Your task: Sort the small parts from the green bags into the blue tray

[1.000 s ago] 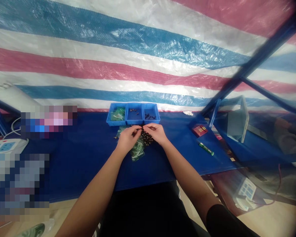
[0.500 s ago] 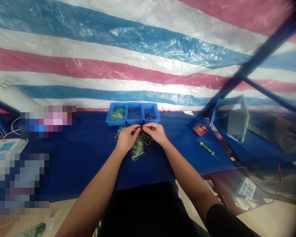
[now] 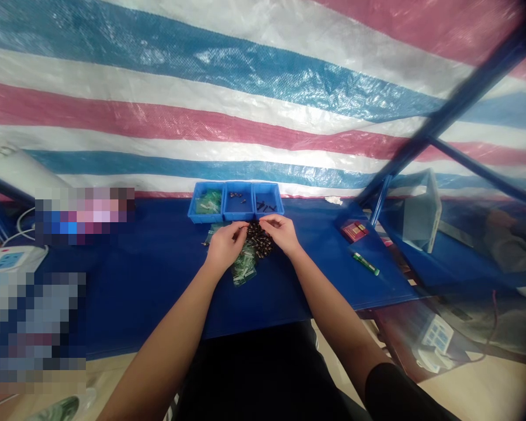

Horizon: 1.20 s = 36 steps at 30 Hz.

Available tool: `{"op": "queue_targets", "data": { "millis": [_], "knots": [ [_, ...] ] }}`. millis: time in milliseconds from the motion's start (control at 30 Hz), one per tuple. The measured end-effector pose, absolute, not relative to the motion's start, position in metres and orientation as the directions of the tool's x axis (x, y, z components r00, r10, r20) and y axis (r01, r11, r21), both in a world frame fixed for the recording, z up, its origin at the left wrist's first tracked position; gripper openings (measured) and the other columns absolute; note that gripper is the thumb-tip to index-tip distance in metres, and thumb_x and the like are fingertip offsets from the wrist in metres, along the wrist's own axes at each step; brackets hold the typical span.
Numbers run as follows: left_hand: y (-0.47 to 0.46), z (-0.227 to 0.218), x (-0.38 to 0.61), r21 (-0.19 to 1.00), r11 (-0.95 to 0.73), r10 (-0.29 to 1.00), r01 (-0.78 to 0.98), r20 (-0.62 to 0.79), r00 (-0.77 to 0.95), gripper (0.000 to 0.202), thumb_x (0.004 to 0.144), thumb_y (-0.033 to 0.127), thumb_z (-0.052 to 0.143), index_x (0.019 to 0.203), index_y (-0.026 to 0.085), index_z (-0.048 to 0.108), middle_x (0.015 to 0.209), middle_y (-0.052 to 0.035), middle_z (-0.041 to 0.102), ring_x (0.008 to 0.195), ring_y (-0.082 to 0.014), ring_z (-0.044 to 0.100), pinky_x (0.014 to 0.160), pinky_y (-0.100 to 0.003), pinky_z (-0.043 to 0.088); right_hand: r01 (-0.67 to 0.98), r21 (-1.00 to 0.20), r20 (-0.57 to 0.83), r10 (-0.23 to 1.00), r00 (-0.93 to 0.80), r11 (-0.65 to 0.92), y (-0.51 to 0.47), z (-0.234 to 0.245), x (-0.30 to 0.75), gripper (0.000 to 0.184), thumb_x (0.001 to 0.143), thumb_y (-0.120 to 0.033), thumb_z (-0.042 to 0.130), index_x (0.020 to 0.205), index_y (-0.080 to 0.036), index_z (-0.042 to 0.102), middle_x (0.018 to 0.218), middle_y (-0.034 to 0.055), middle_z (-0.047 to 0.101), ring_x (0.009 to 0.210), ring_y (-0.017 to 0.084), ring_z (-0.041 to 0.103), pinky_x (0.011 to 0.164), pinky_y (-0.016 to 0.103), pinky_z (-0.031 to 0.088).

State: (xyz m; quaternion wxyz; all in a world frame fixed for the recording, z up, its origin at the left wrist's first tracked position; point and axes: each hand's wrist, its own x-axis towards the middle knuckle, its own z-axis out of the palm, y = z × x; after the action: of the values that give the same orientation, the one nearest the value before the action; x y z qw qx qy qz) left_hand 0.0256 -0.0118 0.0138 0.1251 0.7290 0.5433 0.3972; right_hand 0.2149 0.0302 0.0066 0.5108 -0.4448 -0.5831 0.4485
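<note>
Over a pile of small dark and brassy metal parts (image 3: pixel 261 241), both hands are raised close together with a small gap between their fingertips. My left hand (image 3: pixel 226 245) is closed in a pinch; what its fingers hold, if anything, is too small to make out. My right hand (image 3: pixel 282 234) is also pinched, its contents equally unclear. Just below lies a clear bag with green-tinted small pieces (image 3: pixel 244 266). Beyond the hands stand three joined blue bins: the left bin (image 3: pixel 205 219) has green bags, the middle bin (image 3: pixel 239 217) a few brassy parts, the right bin (image 3: pixel 270 214) dark screw-like pieces.
On the blue table (image 3: pixel 158 292), a red box (image 3: pixel 354 230) and a green tube (image 3: pixel 366 264) lie at the right. A power strip (image 3: pixel 13 258) with a white cable sits at the left. Behind the bins hangs a striped plastic sheet (image 3: pixel 245 126); a blue metal post (image 3: pixel 380 202) rises at the right.
My fingertips have drawn apart. The right hand has shifted slightly right and up, and more of the metal pile shows between the hands.
</note>
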Motion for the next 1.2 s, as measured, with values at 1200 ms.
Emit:
{"op": "queue_targets", "data": {
  "millis": [1200],
  "knots": [
    [-0.011, 0.010, 0.026, 0.624, -0.391, 0.888, 0.676, 0.450, 0.098, 0.025, 0.093, 0.035, 0.051, 0.106, 0.023, 0.070, 0.081, -0.0013, 0.070, 0.070, -0.0153, 0.064, 0.066, -0.025, 0.047, 0.360, -0.818, 0.352, 0.886, -0.304, 0.448, 0.021, 0.015, 0.219, 0.023, 0.095, -0.031, 0.046, 0.111, -0.021, 0.059, 0.096, 0.0051, 0.065, 0.081, 0.017, 0.061, 0.077, 0.031, 0.050]
  ]
}}
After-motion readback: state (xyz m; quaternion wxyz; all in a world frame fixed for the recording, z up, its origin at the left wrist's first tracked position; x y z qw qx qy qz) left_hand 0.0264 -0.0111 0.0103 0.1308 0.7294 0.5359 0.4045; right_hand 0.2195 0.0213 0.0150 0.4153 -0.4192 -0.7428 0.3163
